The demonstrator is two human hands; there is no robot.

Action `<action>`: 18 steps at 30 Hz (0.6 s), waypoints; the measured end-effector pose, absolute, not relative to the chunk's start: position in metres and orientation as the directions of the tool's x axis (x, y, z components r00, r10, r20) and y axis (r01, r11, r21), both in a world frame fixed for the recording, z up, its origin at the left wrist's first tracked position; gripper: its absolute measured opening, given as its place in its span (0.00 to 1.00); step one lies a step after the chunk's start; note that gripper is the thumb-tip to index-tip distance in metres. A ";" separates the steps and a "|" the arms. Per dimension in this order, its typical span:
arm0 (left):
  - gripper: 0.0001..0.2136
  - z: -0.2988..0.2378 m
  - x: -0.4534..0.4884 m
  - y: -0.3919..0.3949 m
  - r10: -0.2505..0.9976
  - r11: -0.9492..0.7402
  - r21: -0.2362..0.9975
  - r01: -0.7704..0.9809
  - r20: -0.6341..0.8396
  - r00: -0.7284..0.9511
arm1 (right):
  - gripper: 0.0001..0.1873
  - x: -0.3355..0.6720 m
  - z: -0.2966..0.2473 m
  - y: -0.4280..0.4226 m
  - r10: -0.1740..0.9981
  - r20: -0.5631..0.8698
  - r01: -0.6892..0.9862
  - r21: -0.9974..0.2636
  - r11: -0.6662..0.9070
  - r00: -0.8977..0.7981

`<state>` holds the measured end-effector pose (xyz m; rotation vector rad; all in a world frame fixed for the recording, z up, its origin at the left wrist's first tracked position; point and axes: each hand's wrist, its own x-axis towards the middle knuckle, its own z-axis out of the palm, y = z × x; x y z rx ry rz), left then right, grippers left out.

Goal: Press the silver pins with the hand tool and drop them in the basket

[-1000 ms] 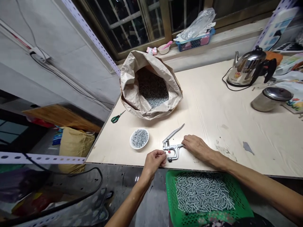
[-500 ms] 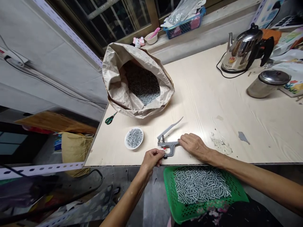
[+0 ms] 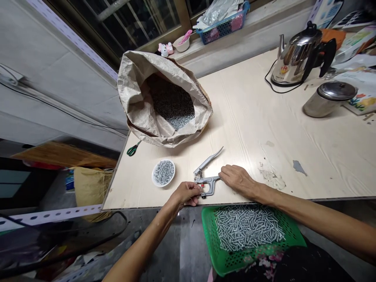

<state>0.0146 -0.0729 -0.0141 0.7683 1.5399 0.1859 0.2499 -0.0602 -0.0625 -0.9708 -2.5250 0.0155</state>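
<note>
A grey metal hand press [image 3: 205,176] with a raised lever lies near the table's front edge. My right hand [image 3: 237,179] rests on its handle end, fingers closed on it. My left hand [image 3: 185,192] is pinched at the press's jaw, holding a small piece I cannot make out. A white dish [image 3: 163,172] of small metal pieces sits just left of the press. Below the table edge, a green basket [image 3: 290,231] holds many silver pins.
A big paper sack [image 3: 138,102] of dark metal pieces stands at the back left, green scissors [image 3: 133,148] beside it. A steel kettle [image 3: 299,58] with cord and a lidded steel pot [image 3: 330,98] stand at the far right. A windowsill with a blue basket [image 3: 220,25] runs behind.
The view has shifted, so everything sits a little lower-left. My left hand has moved in closer to the press's jaw. My right hand stays on the handle.
</note>
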 end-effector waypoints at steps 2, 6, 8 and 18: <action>0.11 -0.014 0.014 -0.072 0.541 0.772 0.529 0.352 -0.838 0.072 | 0.14 0.250 -0.062 -0.060 0.660 0.363 0.638 -0.197 0.744 -0.658; 0.11 -0.014 0.015 -0.073 0.538 0.782 0.530 0.329 -0.840 0.073 | 0.12 0.252 -0.060 -0.059 0.703 0.287 0.639 -0.293 0.711 -0.650; 0.11 -0.014 0.015 -0.074 0.540 0.772 0.532 0.347 -0.838 0.083 | 0.08 0.253 -0.055 -0.055 0.720 0.255 0.631 -0.352 0.691 -0.646; 0.14 -0.010 0.026 -0.088 0.532 0.754 0.526 0.395 -0.840 0.102 | 0.11 0.232 -0.051 -0.006 0.702 0.242 0.682 -0.172 0.711 -0.670</action>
